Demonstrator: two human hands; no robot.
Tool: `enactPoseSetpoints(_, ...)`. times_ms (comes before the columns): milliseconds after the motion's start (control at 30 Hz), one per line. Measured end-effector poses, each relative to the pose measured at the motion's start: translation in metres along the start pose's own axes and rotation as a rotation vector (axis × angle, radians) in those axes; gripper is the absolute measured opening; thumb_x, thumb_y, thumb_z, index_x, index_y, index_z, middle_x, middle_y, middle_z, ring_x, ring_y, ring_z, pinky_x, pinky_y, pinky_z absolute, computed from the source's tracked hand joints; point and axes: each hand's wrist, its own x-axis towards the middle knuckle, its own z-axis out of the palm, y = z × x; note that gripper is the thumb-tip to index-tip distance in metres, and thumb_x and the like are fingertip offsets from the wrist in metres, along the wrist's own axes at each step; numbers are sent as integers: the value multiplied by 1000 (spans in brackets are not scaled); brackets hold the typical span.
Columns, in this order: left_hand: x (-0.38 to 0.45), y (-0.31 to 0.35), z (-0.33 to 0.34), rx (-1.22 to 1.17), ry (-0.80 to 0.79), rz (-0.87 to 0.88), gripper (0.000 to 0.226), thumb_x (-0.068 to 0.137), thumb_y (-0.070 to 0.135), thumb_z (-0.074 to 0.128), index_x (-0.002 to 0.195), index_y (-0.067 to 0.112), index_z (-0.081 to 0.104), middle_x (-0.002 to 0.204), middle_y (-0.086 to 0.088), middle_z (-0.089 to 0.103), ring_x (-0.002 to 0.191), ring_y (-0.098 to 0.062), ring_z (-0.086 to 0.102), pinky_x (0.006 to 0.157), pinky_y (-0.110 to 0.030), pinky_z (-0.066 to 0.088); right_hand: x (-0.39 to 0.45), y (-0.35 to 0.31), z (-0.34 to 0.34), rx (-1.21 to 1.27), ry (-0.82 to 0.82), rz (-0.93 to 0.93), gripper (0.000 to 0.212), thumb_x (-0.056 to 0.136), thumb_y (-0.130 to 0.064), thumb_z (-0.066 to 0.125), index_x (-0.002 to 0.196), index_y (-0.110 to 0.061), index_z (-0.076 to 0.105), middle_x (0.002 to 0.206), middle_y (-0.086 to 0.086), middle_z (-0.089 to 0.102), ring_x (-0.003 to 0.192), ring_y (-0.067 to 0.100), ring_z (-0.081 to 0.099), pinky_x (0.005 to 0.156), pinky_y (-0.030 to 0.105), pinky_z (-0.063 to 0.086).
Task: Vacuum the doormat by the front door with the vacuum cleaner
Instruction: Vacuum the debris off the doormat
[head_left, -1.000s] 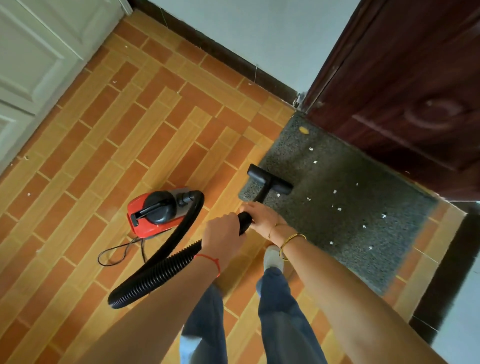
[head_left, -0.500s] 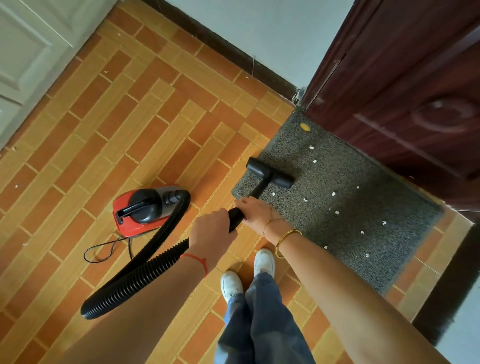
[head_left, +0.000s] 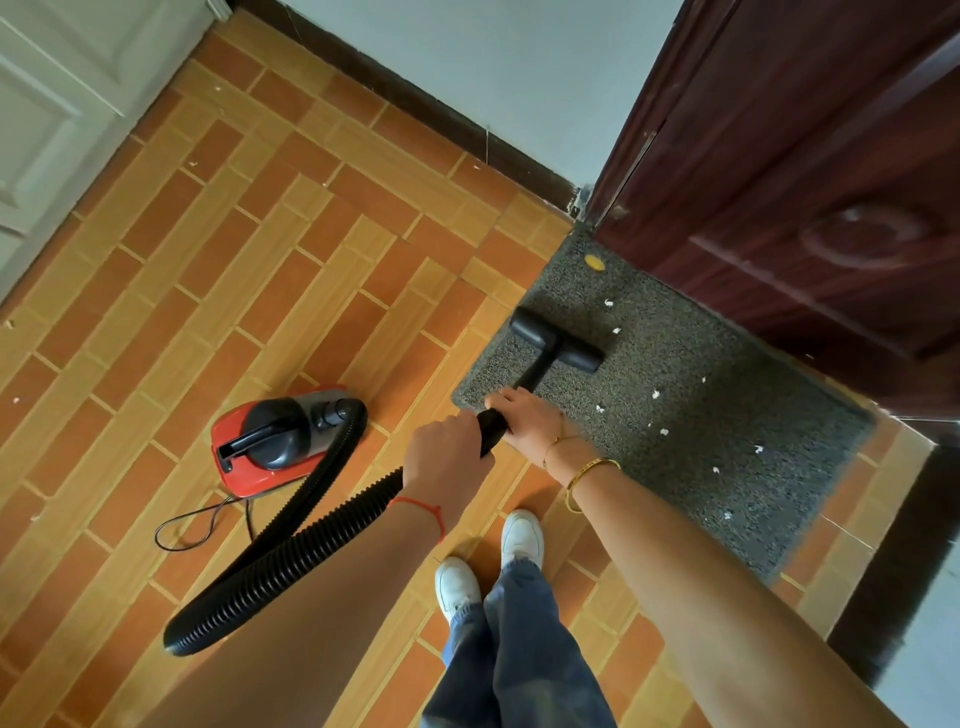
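Vacuum nozzle set on the doormat.
The black wand is gripped by both the left hand and the right hand.

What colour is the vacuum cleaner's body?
Red, with a black top and handle; the vacuum cleaner shows in the head view.

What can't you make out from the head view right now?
- Where the cord plugs in: it loops behind the hose.
- The wand where the left hand and right hand grip it: the fingers cover it.
- The doormat under the nozzle: covered.
- The yellow bit: too small to identify.
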Motion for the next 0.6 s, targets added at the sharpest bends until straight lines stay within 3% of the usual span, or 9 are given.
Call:
enactPoseSetpoints(167, 21, 17, 5, -41, 6, -31, 24, 95, 34, 51, 104, 12, 52, 64, 4, 43, 49, -12, 40, 40, -23, 25, 6, 24, -7, -19, 25, 9, 24, 93, -12, 48, 117, -12, 47, 119, 7, 52, 114, 28, 49, 78, 39, 52)
enactPoseSetpoints(367, 51, 42, -3, -99, -23, -24, 21, 95, 32, 51, 99, 11, 53, 63, 4, 45, 47, -9, 41, 38, -21, 26, 16, 49, -28, -41, 31, 54, 22, 93, -7, 48, 115, -9, 49, 122, 8, 52, 118, 28, 47, 78, 39, 54)
enactPoseSetpoints(500, 65, 53, -9, -68, -14, 5, 21, 96, 31, 49, 98, 11, 53, 63, 4, 45, 47, -11, 41, 39, -22, 27, 17, 64, -40, -44, 68, 27, 23, 90, -4, 52, 112, -10, 52, 120, 5, 53, 113, 25, 51, 70, 30, 47)
enactPoseSetpoints(600, 66, 55, -8, -72, -24, -2, 19, 96, 29, 49, 98, 11, 53, 64, 4, 46, 48, -11, 42, 39, -22, 27, 14, 67, -52, -42, 38, -50, 27, 88, -12, 58, 115, -12, 55, 121, 0, 55, 109, 22, 56, 79, 33, 53)
